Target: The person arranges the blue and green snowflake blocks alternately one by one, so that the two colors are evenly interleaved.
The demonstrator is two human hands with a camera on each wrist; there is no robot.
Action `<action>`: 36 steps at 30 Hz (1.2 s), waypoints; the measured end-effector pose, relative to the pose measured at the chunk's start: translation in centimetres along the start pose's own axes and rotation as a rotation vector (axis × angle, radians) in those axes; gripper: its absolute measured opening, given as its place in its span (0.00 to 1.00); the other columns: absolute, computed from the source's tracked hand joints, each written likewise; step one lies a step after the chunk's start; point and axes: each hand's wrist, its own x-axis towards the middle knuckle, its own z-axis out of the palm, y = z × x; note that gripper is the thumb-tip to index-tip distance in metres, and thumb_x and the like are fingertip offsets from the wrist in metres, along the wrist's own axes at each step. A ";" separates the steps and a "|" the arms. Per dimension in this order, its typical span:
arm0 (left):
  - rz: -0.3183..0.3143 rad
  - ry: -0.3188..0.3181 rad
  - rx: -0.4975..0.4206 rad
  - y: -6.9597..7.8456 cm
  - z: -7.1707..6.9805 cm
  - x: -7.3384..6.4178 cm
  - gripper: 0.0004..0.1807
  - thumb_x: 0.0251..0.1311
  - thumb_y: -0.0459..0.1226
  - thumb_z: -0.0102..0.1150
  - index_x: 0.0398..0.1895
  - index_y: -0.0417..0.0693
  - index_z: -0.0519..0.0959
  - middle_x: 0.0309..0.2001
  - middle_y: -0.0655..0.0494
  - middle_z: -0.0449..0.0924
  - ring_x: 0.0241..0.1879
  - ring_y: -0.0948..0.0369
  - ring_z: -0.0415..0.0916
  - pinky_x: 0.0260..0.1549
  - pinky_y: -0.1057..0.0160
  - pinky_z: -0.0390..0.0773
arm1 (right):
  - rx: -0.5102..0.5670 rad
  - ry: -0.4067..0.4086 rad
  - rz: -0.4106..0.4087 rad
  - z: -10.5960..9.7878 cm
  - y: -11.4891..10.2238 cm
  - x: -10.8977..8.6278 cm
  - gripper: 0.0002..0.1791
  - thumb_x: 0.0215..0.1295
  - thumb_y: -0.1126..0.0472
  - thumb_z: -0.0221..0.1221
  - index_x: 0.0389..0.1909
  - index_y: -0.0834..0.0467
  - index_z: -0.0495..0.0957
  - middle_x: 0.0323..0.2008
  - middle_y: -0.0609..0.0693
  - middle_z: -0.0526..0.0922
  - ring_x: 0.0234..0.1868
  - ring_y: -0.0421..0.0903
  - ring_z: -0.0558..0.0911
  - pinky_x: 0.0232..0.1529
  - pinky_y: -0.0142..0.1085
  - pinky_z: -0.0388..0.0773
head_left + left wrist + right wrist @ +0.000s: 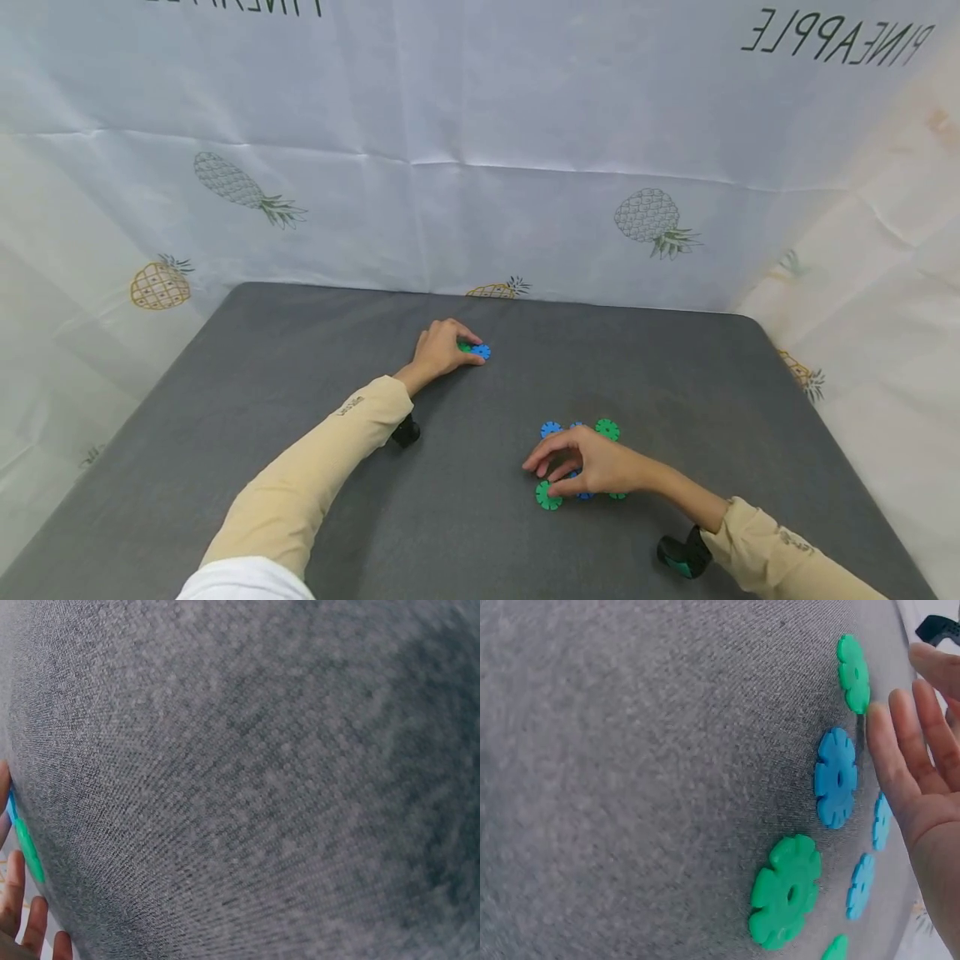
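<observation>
At the far middle of the table, my left hand [444, 348] has its thumb and index finger around a blue notched plastic disc [482, 352], with a green notched disc [464, 347] beside it. In the left wrist view the green disc [30, 851] shows edge-on by the fingers. My right hand [592, 462] hovers over a group of similar discs, fingers loosely bent and holding nothing. Its thumb is nearest a green disc [548, 497]. In the right wrist view a blue disc [835, 778] and a larger-looking green disc [786, 892] lie flat; the hand partly hides the group in the head view.
The grey cloth-covered table [315, 358] has rounded far corners. A white curtain [450, 225] printed with pineapples hangs behind and at the sides. Behind the right hand lie another blue disc [551, 429] and a green disc [607, 429]. Black wrist devices [684, 554] sit under the sleeves.
</observation>
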 end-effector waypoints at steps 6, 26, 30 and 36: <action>-0.005 -0.015 0.002 0.0 0.0 0.2 0.17 0.49 0.47 0.73 0.42 0.54 0.87 0.53 0.51 0.79 0.55 0.53 0.73 0.55 0.45 0.67 | 0.083 -0.078 0.013 1.2 -0.6 -0.4 0.20 0.62 0.68 0.62 0.54 0.69 0.75 0.48 0.66 0.77 0.48 0.53 0.79 0.43 0.43 0.81; -0.020 -0.041 0.017 0.1 0.1 0.2 0.17 0.49 0.48 0.73 0.43 0.55 0.87 0.53 0.54 0.80 0.53 0.54 0.74 0.54 0.46 0.68 | -0.045 0.104 0.010 3.7 -1.0 -2.6 0.18 0.60 0.63 0.66 0.50 0.64 0.79 0.44 0.57 0.81 0.42 0.48 0.81 0.39 0.37 0.82; -0.018 -0.039 0.021 0.2 0.0 0.3 0.17 0.48 0.48 0.74 0.42 0.55 0.87 0.53 0.54 0.80 0.51 0.54 0.76 0.48 0.50 0.73 | -0.123 0.230 0.055 4.7 -1.4 -3.3 0.18 0.58 0.59 0.68 0.47 0.62 0.81 0.37 0.52 0.82 0.36 0.43 0.81 0.33 0.34 0.82; -0.032 -0.049 -0.005 0.3 -0.1 0.4 0.17 0.48 0.46 0.74 0.42 0.54 0.88 0.55 0.51 0.78 0.54 0.53 0.73 0.43 0.54 0.76 | -0.151 0.321 0.127 6.0 -1.7 -3.8 0.18 0.53 0.61 0.71 0.44 0.64 0.81 0.31 0.47 0.80 0.31 0.37 0.79 0.30 0.32 0.82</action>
